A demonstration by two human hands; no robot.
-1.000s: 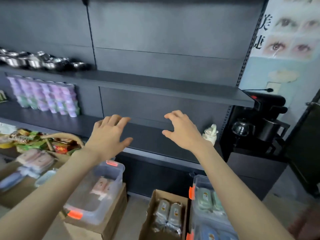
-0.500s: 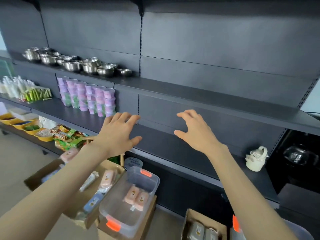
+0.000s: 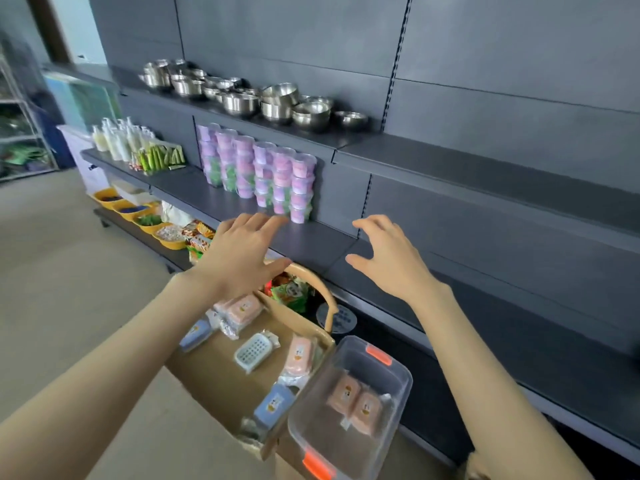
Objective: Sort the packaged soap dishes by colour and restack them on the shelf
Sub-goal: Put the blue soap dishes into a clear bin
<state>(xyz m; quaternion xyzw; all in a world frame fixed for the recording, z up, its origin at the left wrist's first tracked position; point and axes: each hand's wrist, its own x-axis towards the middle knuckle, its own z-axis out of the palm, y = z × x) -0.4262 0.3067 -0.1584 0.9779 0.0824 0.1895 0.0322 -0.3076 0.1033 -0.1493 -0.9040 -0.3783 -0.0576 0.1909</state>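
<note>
Grey shelf (image 3: 311, 242) lying under L hand (image 3: 239, 261) & R hand (image 3: 391, 261), both hovering spread-fingered, holding nothing. Pink/blue soap dishes (image 3: 299, 355) lying mixed in cardboard box (image 3: 214, 375); pink pair (image 3: 355, 403) sitting in clear bin (image 3: 403, 386). Sorting seemingly just starting; restacking pending.

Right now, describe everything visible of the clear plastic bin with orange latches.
The clear plastic bin is rectangular, lidless, with see-through walls and an orange latch at each end. It sits upright, low before the shelving, against an open cardboard box. Two pink packaged soap dishes lie side by side inside.
</note>
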